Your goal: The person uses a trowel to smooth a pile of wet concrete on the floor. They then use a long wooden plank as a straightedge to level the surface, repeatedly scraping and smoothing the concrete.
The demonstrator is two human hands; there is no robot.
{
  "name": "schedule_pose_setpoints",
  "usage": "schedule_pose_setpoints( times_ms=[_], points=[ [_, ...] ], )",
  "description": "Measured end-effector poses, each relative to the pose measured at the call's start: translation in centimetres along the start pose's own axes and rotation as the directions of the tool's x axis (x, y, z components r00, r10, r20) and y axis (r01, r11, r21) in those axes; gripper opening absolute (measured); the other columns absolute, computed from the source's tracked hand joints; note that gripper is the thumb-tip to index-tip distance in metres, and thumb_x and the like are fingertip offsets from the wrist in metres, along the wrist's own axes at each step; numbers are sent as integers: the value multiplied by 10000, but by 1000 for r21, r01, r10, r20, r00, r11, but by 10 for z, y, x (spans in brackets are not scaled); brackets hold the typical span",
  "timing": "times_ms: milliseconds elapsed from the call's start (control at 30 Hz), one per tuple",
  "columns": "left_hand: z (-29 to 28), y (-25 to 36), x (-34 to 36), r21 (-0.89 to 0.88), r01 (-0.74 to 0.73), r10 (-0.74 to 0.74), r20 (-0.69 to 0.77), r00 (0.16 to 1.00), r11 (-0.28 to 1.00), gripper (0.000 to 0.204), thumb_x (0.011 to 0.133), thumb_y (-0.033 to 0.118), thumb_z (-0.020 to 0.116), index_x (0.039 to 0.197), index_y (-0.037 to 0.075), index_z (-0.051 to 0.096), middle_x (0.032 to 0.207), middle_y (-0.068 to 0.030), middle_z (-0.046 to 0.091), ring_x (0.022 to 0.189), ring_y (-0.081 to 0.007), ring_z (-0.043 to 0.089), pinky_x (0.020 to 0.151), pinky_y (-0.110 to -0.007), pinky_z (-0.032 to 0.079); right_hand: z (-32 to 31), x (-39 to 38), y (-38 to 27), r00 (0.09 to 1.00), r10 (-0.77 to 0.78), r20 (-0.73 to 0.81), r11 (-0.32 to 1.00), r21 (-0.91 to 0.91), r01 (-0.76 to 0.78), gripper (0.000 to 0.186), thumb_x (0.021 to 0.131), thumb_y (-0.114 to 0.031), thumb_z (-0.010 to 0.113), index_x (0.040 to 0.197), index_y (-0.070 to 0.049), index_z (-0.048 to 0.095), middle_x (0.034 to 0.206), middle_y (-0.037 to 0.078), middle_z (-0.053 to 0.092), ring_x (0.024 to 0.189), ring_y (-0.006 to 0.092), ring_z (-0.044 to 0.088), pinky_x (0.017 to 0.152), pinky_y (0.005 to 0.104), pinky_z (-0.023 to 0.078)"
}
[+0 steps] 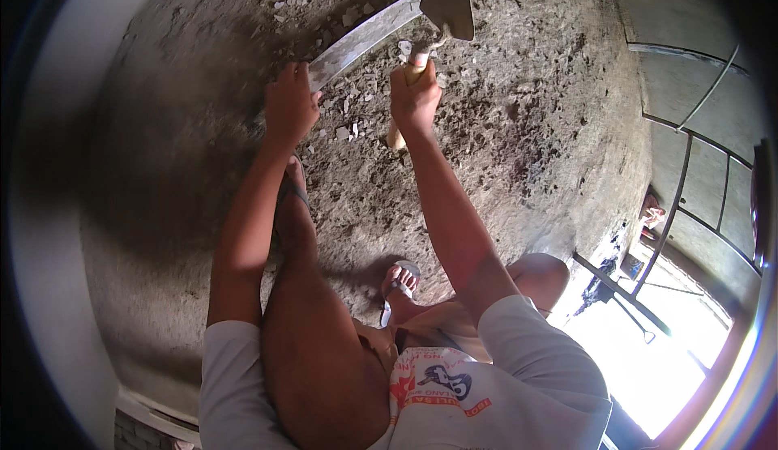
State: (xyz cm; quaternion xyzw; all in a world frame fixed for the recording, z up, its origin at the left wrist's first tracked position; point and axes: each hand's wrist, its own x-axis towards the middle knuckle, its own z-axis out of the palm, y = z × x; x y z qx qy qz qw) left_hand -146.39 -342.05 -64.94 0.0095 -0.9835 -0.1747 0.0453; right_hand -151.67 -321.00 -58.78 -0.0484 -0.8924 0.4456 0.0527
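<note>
My left hand [292,103] is closed around the near end of a long, flat, pale grey bar [369,39], which slants away to the upper right just over the rough floor. In my right hand [415,100] is a trowel [448,4], gripped by its light-coloured handle. The butt of that handle sticks out below my fist. The trowel's dark, broad blade points away from me and overlaps the bar's far part, hiding a piece of it. Whether blade and bar touch, I cannot tell. Pale chips and crumbs [344,132] are scattered beneath and around both hands.
The rough, pitted grey floor [519,166] spreads around my sandalled feet. A pale wall [49,207] curves along the left. On the right stands a thin metal frame [685,146] against a wall, with a bright doorway [648,345] at lower right.
</note>
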Motion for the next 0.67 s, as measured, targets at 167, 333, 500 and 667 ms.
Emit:
schedule_pose_setpoints(
  times_ms=[167, 333, 500, 667],
  points=[
    [-20, -26, -30, -70, 31, -24, 102, 994, 997, 590, 789, 241, 771, 1294, 59, 525, 1184, -106, 532, 1088, -300, 564, 828, -463, 452, -18, -30, -9, 979, 194, 70, 980, -50, -190, 210, 808, -210, 641, 853, -19, 568, 674, 119, 636, 579, 212, 634, 564, 399, 523],
    [-21, -40, -44, -85, 10, -4, 80, 997, 996, 592, 784, 229, 771, 1299, 64, 528, 1196, -102, 534, 1110, -309, 549, 845, -470, 442, 0, -74, -10, 982, 12, 190, 998, 50, -22, 214, 851, -173, 648, 847, 10, 537, 618, 138, 628, 494, 226, 636, 468, 379, 524],
    [-19, -29, -41, -108, 27, -23, 39, 999, 994, 586, 788, 228, 769, 1303, 81, 529, 1216, -106, 529, 1132, -315, 540, 883, -479, 436, 33, -86, 36, 941, -55, 333, 992, -91, 91, 351, 841, -133, 639, 1077, 105, 532, 623, 217, 625, 529, 388, 657, 471, 439, 527],
    [-9, -36, -48, -85, 88, -81, 82, 993, 993, 579, 811, 252, 751, 1320, 101, 520, 1267, -116, 508, 1178, -314, 522, 917, -492, 426, 39, -96, 33, 965, -147, 218, 986, -45, 160, 503, 814, -113, 671, 1220, 81, 445, 702, 261, 642, 562, 425, 665, 460, 473, 521]
  ],
)
